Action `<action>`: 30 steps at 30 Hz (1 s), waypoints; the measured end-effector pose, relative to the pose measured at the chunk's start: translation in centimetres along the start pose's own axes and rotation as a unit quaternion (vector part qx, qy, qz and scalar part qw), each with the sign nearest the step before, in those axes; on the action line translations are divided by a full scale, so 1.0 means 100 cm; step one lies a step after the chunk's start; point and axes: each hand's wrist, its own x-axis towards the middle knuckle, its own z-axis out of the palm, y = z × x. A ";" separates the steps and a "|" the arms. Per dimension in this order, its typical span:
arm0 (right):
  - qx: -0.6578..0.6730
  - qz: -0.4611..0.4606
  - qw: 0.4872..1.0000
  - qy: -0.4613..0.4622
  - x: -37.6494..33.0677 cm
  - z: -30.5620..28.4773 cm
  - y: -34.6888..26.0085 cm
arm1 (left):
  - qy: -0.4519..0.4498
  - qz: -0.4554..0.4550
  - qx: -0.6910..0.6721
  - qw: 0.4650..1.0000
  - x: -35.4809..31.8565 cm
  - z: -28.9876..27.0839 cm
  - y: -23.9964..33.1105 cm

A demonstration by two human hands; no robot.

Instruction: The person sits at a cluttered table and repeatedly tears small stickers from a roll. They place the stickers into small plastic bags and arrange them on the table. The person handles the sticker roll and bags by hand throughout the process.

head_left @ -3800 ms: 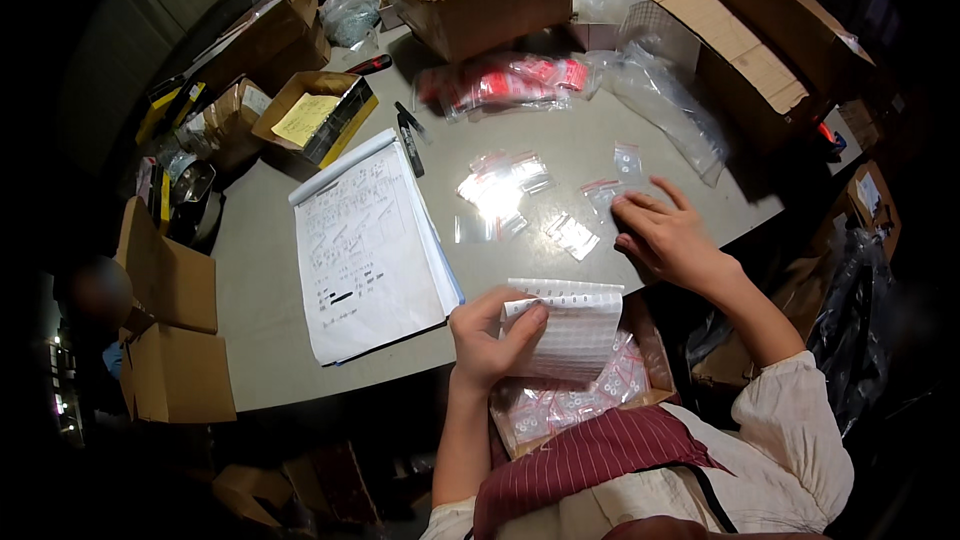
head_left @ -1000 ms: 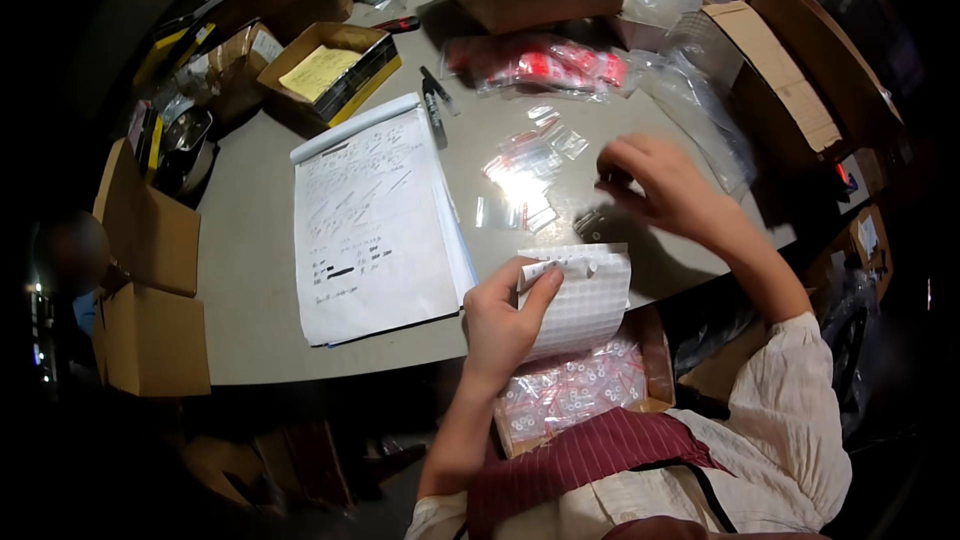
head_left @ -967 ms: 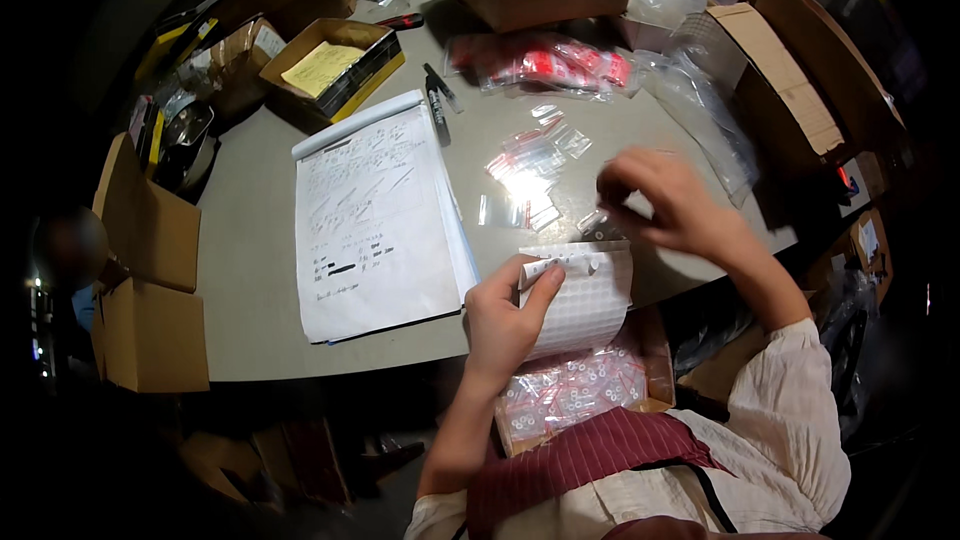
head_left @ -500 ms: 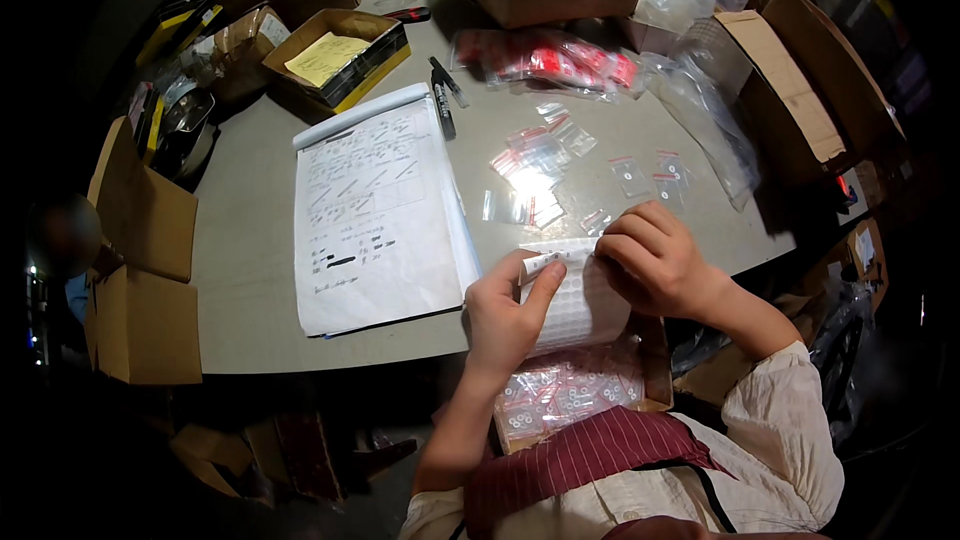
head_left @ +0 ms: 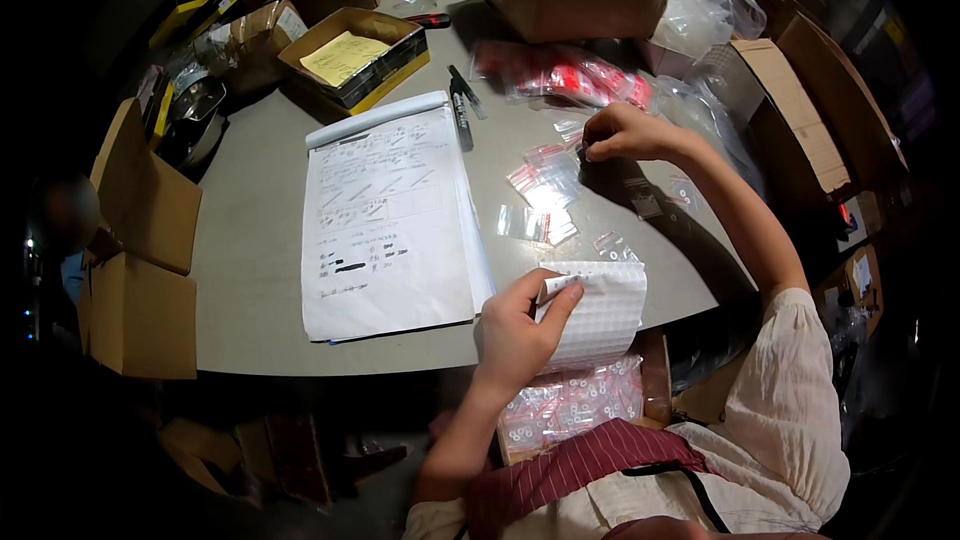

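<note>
My left hand (head_left: 517, 328) grips a white sheet of small round labels (head_left: 608, 302), its thumb on the curled upper left part. The sheet hangs at the table's front edge. Farther off, my right hand (head_left: 632, 132) is closed over the scattered clear zip bags (head_left: 548, 168) with red strips; what its fingertips hold, if anything, is hidden. Two small bags with a white ring inside, one of them this bag (head_left: 683, 194), lie under and beside the right forearm. Against my lap is a carton of filled zip bags (head_left: 575, 402), with white rings showing through.
Left of the bags lies a handwritten pad (head_left: 395, 230), with black markers (head_left: 462, 115) at its upper right. A bundle of red-printed plastic bags (head_left: 560, 72) is farther back. Cartons line the table, among them an open brown box (head_left: 565, 0) and a yellow-black box (head_left: 370, 65).
My right hand has left the label sheet and moved forward to the loose zip bags. The left hand still holds the sheet. The whole view has shifted slightly.
</note>
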 end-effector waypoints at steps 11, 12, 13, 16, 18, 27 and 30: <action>-0.145 0.215 0.966 0.016 -0.024 -0.018 0.007 | -0.014 0.000 -0.039 0.999 0.000 0.001 -0.002; -0.186 0.184 0.964 0.046 -0.033 -0.019 0.017 | -0.014 -0.002 -0.030 0.999 0.001 0.000 0.002; -0.170 0.136 0.972 0.084 -0.041 -0.014 0.013 | -0.014 -0.006 -0.020 1.000 0.002 0.000 0.004; -0.029 0.012 0.988 0.149 -0.080 0.013 -0.024 | -0.013 -0.014 0.009 1.000 0.003 -0.003 0.013; 0.062 -0.061 0.988 0.126 -0.097 0.038 -0.072 | -0.002 0.007 -0.026 1.000 0.002 0.000 0.003; -0.132 -0.222 0.951 0.169 -0.107 0.092 -0.119 | 0.007 0.063 -0.020 0.998 0.004 0.003 0.000; -0.178 -0.216 0.944 0.173 -0.110 0.097 -0.122 | 0.002 0.044 -0.008 0.999 0.003 0.001 -0.005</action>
